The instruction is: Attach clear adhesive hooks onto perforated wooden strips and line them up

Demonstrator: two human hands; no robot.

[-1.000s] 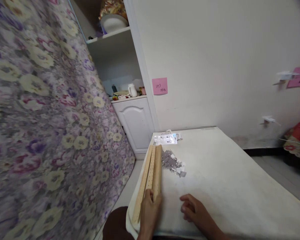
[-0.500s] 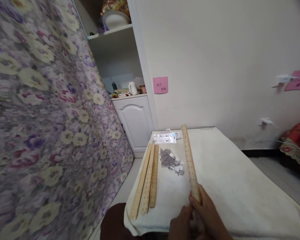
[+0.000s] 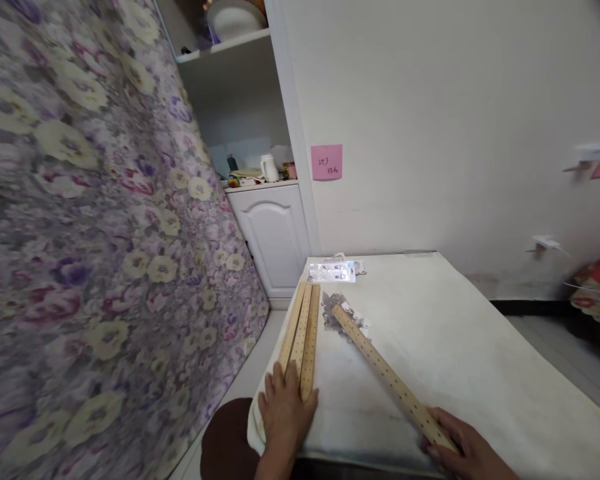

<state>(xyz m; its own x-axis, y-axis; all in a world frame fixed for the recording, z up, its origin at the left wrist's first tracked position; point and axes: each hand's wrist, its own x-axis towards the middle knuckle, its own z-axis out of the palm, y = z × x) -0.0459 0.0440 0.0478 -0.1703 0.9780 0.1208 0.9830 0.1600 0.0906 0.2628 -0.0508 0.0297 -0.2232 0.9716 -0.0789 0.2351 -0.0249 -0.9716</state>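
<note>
My right hand [image 3: 463, 445] is closed round the near end of a wooden strip with holes [image 3: 387, 375]. The strip slants away to the left, its far end above a pile of small grey metal pieces [image 3: 333, 313]. Three similar perforated wooden strips [image 3: 311, 333] lie side by side at the table's left. Over their near ends rests my left hand [image 3: 286, 407], palm down with fingers apart, hiding those ends.
A cream cloth [image 3: 460, 347] covers the table. Clear plastic packaging [image 3: 331, 271] lies at its far left edge. Beyond stand a white cabinet [image 3: 275, 237] and a wall with a pink note [image 3: 327, 162]. A floral curtain [image 3: 90, 233] hangs to the left.
My left hand has left the held strip and moved left onto the three lying strips. My right hand has shifted right, and its strip has tilted leftward over the metal pieces.
</note>
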